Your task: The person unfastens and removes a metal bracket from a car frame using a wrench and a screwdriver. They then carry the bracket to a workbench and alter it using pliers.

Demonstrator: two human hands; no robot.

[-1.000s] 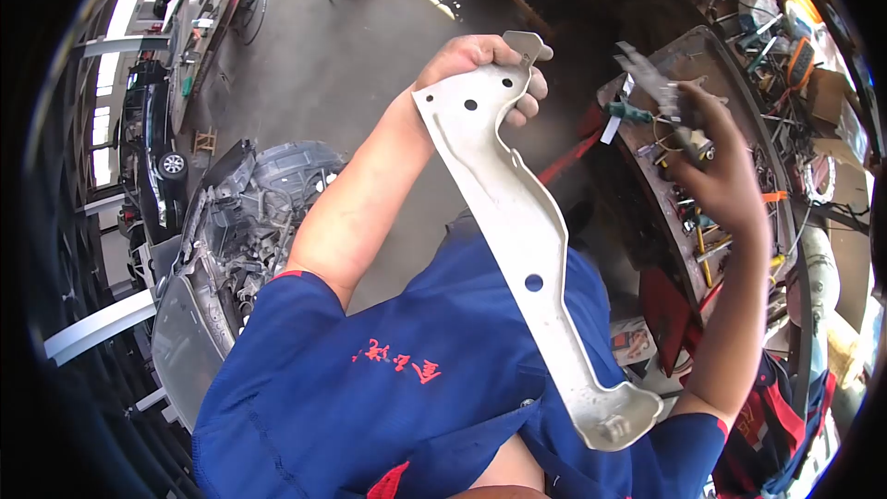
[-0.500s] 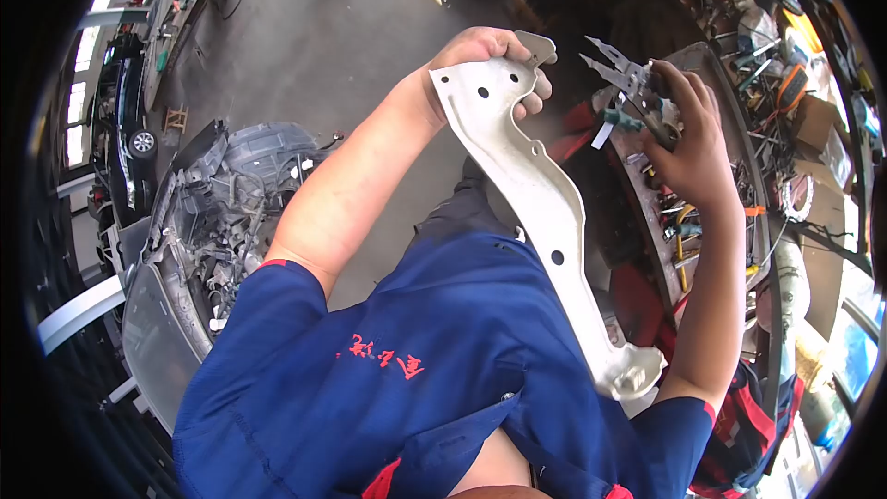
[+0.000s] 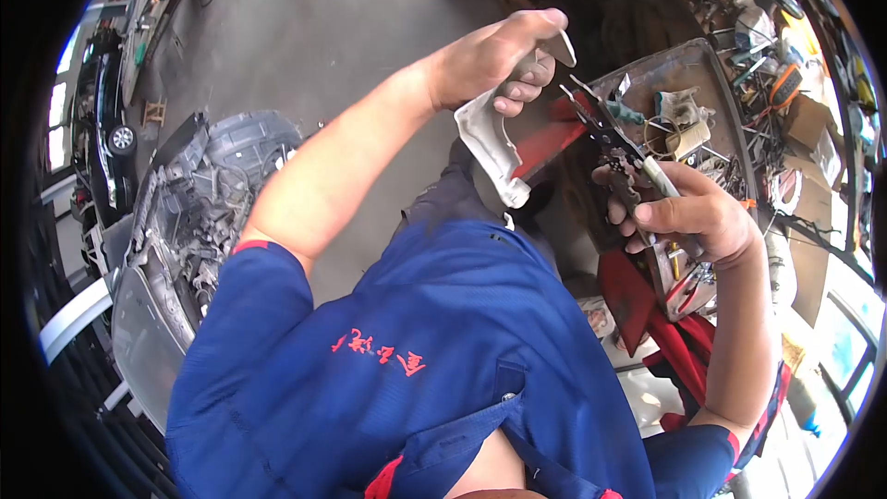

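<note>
My left hand point(image 3: 485, 60) is closed around the upper end of a pale, curved metal bracket point(image 3: 487, 140). Its bent tip shows past my fingers, and the long lower part hangs below, seen foreshortened. In my right hand point(image 3: 698, 217) is a pair of locking pliers point(image 3: 612, 137), gripped by the handles. The jaws point up and left, close to the bracket's upper end but apart from it, with a gap between their tips. My fingers hide part of the handles.
On the right stands a metal tool tray point(image 3: 725, 83) with tools and cloths. Beyond it is a cluttered bench with a cardboard box point(image 3: 808, 120). A vehicle's exposed engine bay point(image 3: 217, 212) lies at left, with a dark car point(image 3: 111, 139) and a small wooden stool point(image 3: 154, 112) farther off.
My left hand has risen and turned the bracket, so its broad face no longer shows. My right hand has moved down, and the pliers now lie more plainly across the palm.
</note>
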